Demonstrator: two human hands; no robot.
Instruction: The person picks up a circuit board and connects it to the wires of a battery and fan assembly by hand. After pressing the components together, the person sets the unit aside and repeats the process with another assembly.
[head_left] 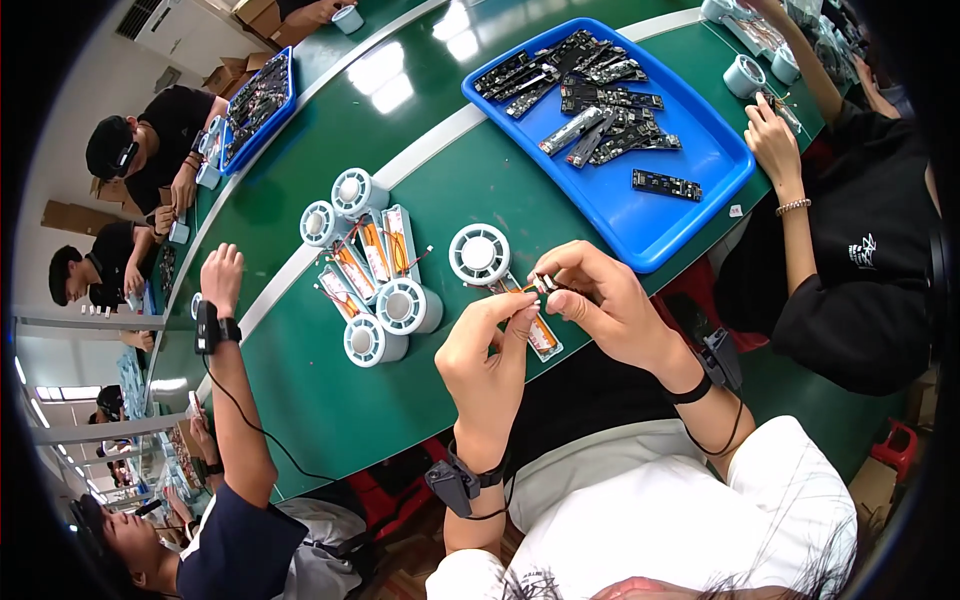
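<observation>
Close in front of me, a light-blue handheld fan [479,254] lies on the green table. Its open handle, with an orange-and-white battery [543,336] inside, points toward my body. Above that handle my left hand [487,355] pinches thin wires between thumb and forefinger. My right hand [612,308] meets it fingertip to fingertip, closed on a small white-and-dark connector [544,284]. Whether the wires are seated in the connector is too small to tell. The fingers partly cover the handle.
Several similar fans [404,306] with exposed batteries and wires lie to the left. A blue tray [690,115] of black circuit boards stands ahead to the right. A co-worker's arm [228,330] reaches in at left; another person's hand [773,140] works at right.
</observation>
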